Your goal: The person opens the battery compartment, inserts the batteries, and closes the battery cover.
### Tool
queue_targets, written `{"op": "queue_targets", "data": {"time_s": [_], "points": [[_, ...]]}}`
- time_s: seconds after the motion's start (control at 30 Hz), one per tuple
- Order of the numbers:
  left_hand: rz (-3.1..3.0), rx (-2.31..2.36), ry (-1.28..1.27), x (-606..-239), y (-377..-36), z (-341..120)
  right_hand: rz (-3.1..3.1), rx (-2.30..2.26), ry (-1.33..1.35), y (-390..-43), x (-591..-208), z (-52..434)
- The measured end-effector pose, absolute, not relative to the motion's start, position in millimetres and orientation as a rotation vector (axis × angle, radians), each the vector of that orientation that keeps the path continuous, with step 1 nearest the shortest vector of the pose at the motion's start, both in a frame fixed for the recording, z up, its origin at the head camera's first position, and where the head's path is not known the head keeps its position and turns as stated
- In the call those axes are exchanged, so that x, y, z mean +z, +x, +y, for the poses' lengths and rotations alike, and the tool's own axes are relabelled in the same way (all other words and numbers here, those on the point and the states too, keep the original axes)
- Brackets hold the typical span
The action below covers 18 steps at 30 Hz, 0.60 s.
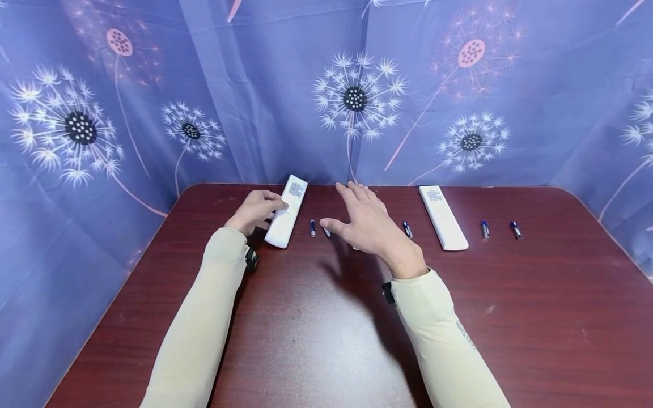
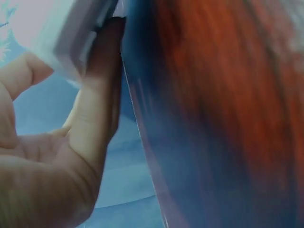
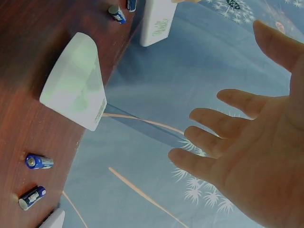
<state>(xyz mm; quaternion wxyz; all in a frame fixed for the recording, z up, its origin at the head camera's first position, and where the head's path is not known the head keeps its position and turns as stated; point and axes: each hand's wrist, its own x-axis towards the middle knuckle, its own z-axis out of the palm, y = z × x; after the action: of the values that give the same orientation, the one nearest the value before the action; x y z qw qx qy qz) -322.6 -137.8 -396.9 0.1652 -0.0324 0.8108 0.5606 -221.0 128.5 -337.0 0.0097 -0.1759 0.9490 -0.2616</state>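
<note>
Near the worktop's [image 1: 316, 340] far edge, left hand [image 1: 255, 211] grips a remote [image 1: 287, 211]; right hand [image 1: 369, 226] hovers spread, empty. Batteries [image 1: 313, 228] lie loose, none fitted yet, I'd guess.

From my remote seat I can read no word or number anywhere. The white oblong plastic remote control [image 1: 287, 212] on the left of the dark red wooden desk [image 1: 326, 340] carries a square printed label [image 1: 296, 188] near its far end, patterned like a code, too small to read. The second white oblong remote control [image 1: 442, 217] on the right bears a similar grey label [image 1: 435, 195], equally illegible. In the right wrist view, green markings [image 3: 160, 25] sit on a white remote's end, blurred. A faint grey print [image 1: 465, 334] runs along the cream right sleeve [image 1: 449, 340]; I cannot make it out.
</note>
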Motion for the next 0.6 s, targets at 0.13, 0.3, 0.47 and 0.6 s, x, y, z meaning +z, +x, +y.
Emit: {"op": "queue_targets", "data": {"time_s": [0.13, 0.3, 0.47, 0.6], "points": [[2.326, 1.723, -0.075, -394.4, -318.0, -138.0, 2.960, -0.817, -0.534, -220.6, -335.8, 129.6], [2.339, 1.827, 0.062, -392.8, -311.4, -140.3, 2.963, -0.815, -0.528, -220.6, -334.2, 131.4], [2.349, 1.883, 0.135, -393.1, -307.9, -140.1, 2.960, -0.820, -0.518, -220.8, -333.2, 133.8], [2.308, 1.975, 0.132, -393.8, -307.1, -139.3, 2.953, -0.825, -0.517, -221.1, -332.8, 134.9]]}}
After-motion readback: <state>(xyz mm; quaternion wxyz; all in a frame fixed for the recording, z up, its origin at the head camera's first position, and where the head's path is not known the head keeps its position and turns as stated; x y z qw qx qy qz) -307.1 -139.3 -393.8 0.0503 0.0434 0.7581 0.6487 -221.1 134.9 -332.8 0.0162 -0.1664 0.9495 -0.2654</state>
